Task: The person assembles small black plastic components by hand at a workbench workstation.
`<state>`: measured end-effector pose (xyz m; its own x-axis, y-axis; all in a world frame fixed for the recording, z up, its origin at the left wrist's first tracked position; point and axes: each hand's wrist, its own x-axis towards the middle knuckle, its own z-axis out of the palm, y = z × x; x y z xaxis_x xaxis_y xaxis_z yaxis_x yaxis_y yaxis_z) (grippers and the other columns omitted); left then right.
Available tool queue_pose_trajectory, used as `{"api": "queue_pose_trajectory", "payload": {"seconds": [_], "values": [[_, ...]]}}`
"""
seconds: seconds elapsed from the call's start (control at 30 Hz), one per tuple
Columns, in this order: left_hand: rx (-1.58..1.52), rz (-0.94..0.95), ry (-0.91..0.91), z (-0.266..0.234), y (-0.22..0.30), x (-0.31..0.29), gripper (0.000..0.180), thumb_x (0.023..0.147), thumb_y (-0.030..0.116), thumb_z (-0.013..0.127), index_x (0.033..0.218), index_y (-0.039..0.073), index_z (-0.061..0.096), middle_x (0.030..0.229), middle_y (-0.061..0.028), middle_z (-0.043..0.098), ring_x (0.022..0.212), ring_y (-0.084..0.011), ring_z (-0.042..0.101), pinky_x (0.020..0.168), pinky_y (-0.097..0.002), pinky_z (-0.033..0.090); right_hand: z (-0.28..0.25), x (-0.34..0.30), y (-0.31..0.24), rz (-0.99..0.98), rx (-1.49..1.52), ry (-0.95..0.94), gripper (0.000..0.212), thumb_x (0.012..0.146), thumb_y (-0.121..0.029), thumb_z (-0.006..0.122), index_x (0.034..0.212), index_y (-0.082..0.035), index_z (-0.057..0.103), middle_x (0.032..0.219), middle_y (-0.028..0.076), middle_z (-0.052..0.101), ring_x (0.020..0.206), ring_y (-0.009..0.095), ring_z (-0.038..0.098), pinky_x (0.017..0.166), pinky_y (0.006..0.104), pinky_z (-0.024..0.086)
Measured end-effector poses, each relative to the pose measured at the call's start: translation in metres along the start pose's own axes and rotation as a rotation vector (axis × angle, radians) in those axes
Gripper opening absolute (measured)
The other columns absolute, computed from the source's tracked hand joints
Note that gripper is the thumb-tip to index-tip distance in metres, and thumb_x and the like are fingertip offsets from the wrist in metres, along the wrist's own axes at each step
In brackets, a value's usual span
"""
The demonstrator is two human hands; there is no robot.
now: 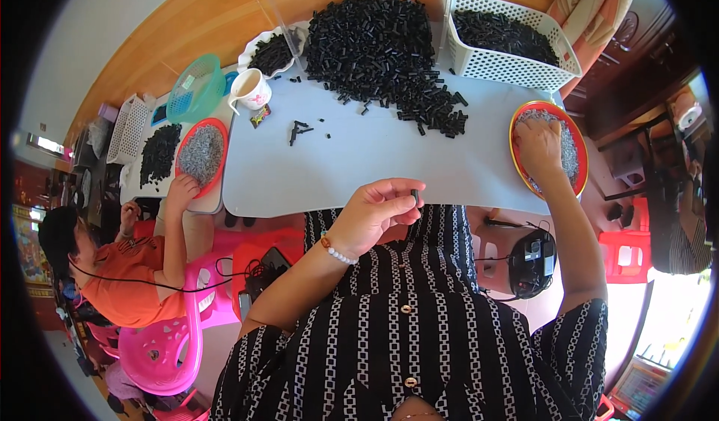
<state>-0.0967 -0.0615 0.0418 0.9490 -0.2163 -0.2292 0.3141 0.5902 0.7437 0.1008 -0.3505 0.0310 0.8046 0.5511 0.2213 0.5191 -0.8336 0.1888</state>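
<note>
My left hand (pixel 380 213) is raised in front of my body, just off the near table edge. Its thumb and fingers pinch one short black tube (pixel 415 196). To the right, my right hand (pixel 541 148) reaches into a red bowl (pixel 583 172) of small grey metal-looking pieces (pixel 569 155). Its fingers curl down among them, with the tips hidden, so what they grip does not show. A big heap of black tubes (pixel 371 43) covers the far middle of the table (pixel 314 174), spilling toward the right. A few loose black tubes (pixel 298 130) lie left of it.
A white perforated basket (pixel 517 73) of black parts stands far right. A white mug (pixel 251 90) and a scalloped dish (pixel 288 65) stand far left. On the left, a person in orange (pixel 131 286) reaches to another red bowl (pixel 223 136) of grey pieces, near a green basket (pixel 196 84).
</note>
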Motion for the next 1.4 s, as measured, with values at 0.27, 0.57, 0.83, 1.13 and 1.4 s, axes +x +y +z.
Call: {"api": "queue_pose_trajectory", "payload": {"seconds": [0.27, 0.57, 0.83, 1.13, 1.4], "values": [[-0.108, -0.036, -0.04, -0.003, -0.003, 0.0, 0.008, 0.091, 0.002, 0.057, 0.097, 0.005, 0.061, 0.097, -0.007, 0.066, 0.083, -0.0114, 0.063, 0.078, -0.0234, 0.052, -0.004, -0.003, 0.003, 0.056, 0.12, 0.148, 0.011, 0.078, -0.01, 0.064, 0.087, -0.013, 0.067, 0.089, 0.003, 0.064, 0.09, 0.021, 0.059, 0.083, 0.0391, 0.035], [-0.16, -0.078, -0.033, -0.002, 0.0, 0.005, 0.018, 0.091, 0.003, 0.057, 0.108, 0.003, 0.063, 0.097, -0.0076, 0.066, 0.082, -0.0113, 0.063, 0.077, -0.0236, 0.053, 0.001, -0.002, 0.003, 0.09, 0.126, 0.125, 0.011, 0.074, -0.012, 0.067, 0.085, -0.013, 0.067, 0.082, 0.003, 0.064, 0.086, 0.021, 0.06, 0.082, 0.0391, 0.036], [-0.257, -0.098, -0.05, -0.01, -0.008, 0.01, 0.017, 0.091, 0.005, 0.059, 0.107, 0.001, 0.064, 0.094, -0.0077, 0.066, 0.076, -0.0113, 0.063, 0.072, -0.0227, 0.053, -0.008, -0.005, -0.002, 0.081, 0.124, 0.098, 0.003, 0.077, -0.013, 0.063, 0.078, -0.011, 0.065, 0.083, 0.006, 0.067, 0.083, 0.023, 0.061, 0.081, 0.039, 0.036], [-0.223, -0.165, 0.026, -0.004, -0.01, 0.007, 0.016, 0.092, 0.006, 0.058, 0.107, 0.003, 0.064, 0.093, -0.0069, 0.066, 0.073, -0.0104, 0.062, 0.069, -0.0235, 0.052, -0.006, -0.013, 0.0, 0.183, 0.151, 0.105, 0.008, 0.084, -0.016, 0.056, 0.085, -0.008, 0.057, 0.08, 0.01, 0.065, 0.083, 0.025, 0.061, 0.082, 0.044, 0.034], [-0.251, -0.182, -0.015, -0.003, -0.013, 0.005, 0.014, 0.093, 0.006, 0.056, 0.105, 0.005, 0.063, 0.094, -0.0061, 0.066, 0.078, -0.0133, 0.063, 0.073, -0.0268, 0.053, -0.008, -0.017, -0.002, 0.077, 0.168, 0.084, 0.006, 0.081, -0.013, 0.055, 0.084, -0.008, 0.057, 0.082, 0.011, 0.065, 0.083, 0.028, 0.061, 0.083, 0.043, 0.035]]}}
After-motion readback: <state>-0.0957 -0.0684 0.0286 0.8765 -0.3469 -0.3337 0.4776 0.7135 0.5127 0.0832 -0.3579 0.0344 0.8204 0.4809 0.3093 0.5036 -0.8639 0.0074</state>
